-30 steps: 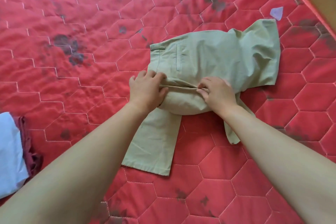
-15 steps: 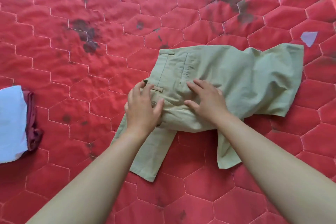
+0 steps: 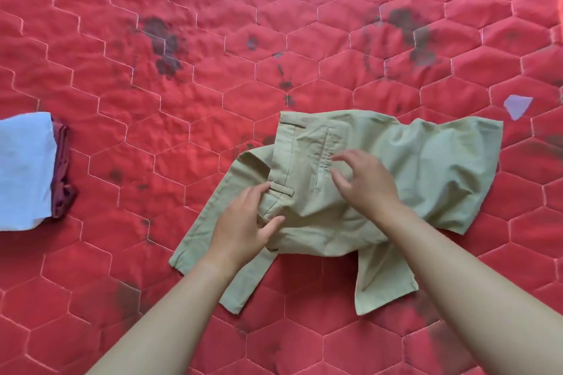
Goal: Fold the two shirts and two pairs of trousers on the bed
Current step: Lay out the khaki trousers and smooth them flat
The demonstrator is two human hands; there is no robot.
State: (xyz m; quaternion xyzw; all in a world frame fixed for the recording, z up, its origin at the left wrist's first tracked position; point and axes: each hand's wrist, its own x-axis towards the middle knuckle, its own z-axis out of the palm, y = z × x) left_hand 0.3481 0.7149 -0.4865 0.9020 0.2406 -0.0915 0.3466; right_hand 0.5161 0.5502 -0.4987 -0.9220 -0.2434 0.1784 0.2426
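A red quilt stitched in hexagons covers the bed and fills the view, marked with dark blotches, the heaviest ones on the far side of the trousers.

The khaki trousers lie on the quilt a little right of the middle, partly folded: the waistband with its belt loops faces left, a rumpled layer is doubled over to the right, and two leg ends stick out from under the bundle toward the person.

Well to the left of the trousers, at the quilt's edge of view, sits a stack of folded clothes, a pale blue piece on top with a maroon one showing beneath its right side.

The left hand lies on the waistband end of the trousers, fingers close together and flat, the thumb tucked against a fold by the lower belt loop; whether it pinches the cloth I cannot tell.

The right hand sits just beside it over the back pocket seam, fingers spread and curled, tips slightly blurred, holding nothing.

Beyond the trousers' far right corner, a small pale scrap lies on the quilt.
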